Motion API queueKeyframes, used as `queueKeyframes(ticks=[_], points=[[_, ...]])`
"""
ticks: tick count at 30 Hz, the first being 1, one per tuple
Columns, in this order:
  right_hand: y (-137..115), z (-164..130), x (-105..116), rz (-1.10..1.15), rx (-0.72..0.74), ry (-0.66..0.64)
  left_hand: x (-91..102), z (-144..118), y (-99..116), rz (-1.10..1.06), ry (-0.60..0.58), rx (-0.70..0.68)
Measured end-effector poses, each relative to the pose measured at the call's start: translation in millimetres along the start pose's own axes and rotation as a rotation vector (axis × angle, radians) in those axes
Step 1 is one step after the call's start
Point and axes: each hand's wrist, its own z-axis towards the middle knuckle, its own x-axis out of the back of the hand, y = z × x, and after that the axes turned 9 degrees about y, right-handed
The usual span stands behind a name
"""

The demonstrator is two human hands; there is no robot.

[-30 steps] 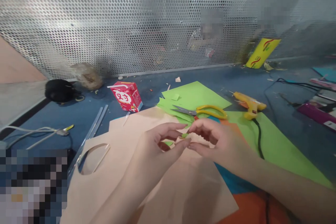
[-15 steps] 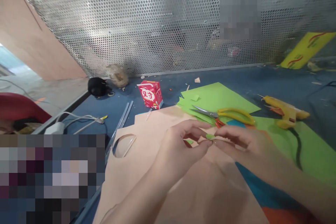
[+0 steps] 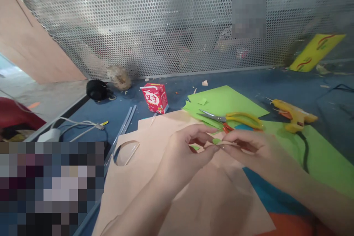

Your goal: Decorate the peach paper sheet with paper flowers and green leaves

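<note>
My left hand (image 3: 184, 153) and my right hand (image 3: 253, 149) meet fingertip to fingertip above a peach paper sheet (image 3: 177, 191). Between them they pinch a small green paper piece (image 3: 216, 141). The sheet has a round hole (image 3: 126, 153) cut near its left edge. Just beyond my hands lie yellow-handled scissors (image 3: 235, 119) on green paper (image 3: 224, 103).
A yellow glue gun (image 3: 294, 115) with a black cord lies at the right. A red carton (image 3: 155, 97) stands behind the sheet, clear glue sticks (image 3: 123, 127) to its left. A perforated metal screen (image 3: 166, 18) closes the back. White cables (image 3: 74, 125) and a black object (image 3: 96, 90) sit left.
The view swung to the left and then settled. My hands stayed together on the green piece, fingertips closing in slightly.
</note>
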Motion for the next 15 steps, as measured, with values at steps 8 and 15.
queueKeyframes(ticks=[8,15], points=[[-4.0,2.3,0.0,0.103,-0.029,-0.014,0.9,3.7,-1.6,-0.061,-0.014,0.069],[-2.4,0.5,1.0,0.126,-0.041,-0.03,3.2,3.7,6.8,-0.174,-0.02,0.147]])
